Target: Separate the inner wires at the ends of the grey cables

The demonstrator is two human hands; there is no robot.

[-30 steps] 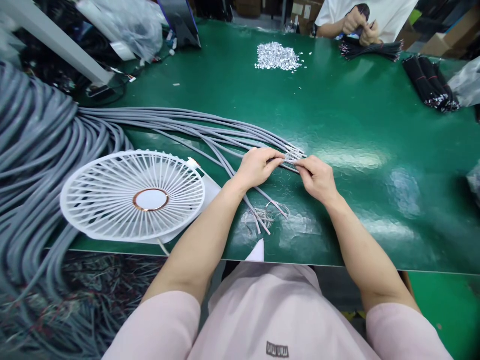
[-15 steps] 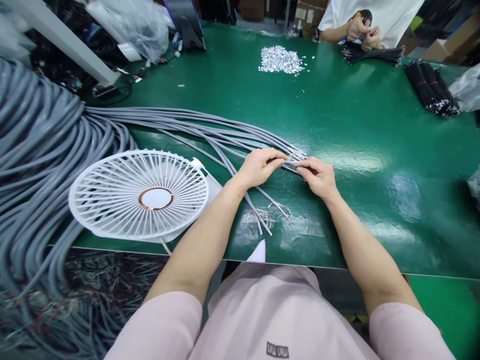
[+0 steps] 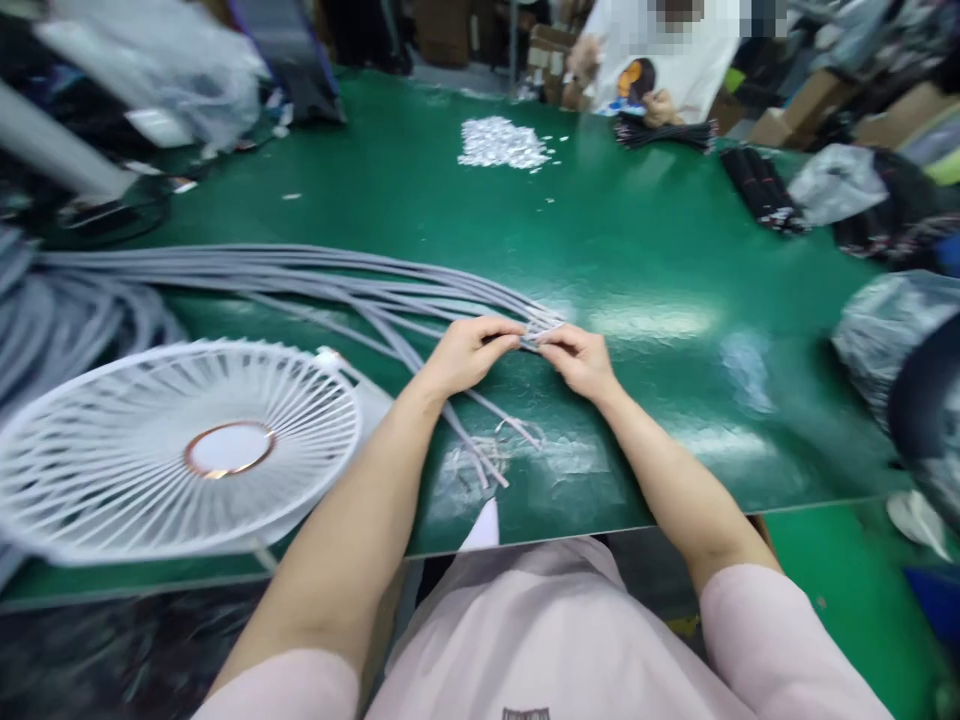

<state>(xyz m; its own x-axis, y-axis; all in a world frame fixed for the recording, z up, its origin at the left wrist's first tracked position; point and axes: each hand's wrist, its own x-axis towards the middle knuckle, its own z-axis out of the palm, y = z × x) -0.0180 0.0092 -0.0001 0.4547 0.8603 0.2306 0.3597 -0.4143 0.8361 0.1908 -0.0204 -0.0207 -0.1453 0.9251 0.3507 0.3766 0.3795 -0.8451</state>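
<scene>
A bundle of long grey cables [image 3: 300,262] runs from the left across the green table to its stripped ends near the middle. My left hand [image 3: 480,350] pinches a cable end there, its thumb and index finger pressed together. From the right, my right hand [image 3: 576,358] pinches the same spot, a small gap from the left fingertips. Several other cable ends [image 3: 487,470] with loose shielding strands lie nearer the front edge, below my hands. Fine detail between the fingers is blurred.
A white fan [image 3: 229,450] stands at the left front. White scraps [image 3: 502,143] lie at the back of the green table [image 3: 645,240]. Black wire bundles [image 3: 761,190] and plastic bags [image 3: 874,320] are on the right. A person in a white shirt works opposite with a tool.
The camera view has turned right, so the table and hands appear further left. Both hands keep their pinch at the cable ends. The person opposite has moved one hand away from the other.
</scene>
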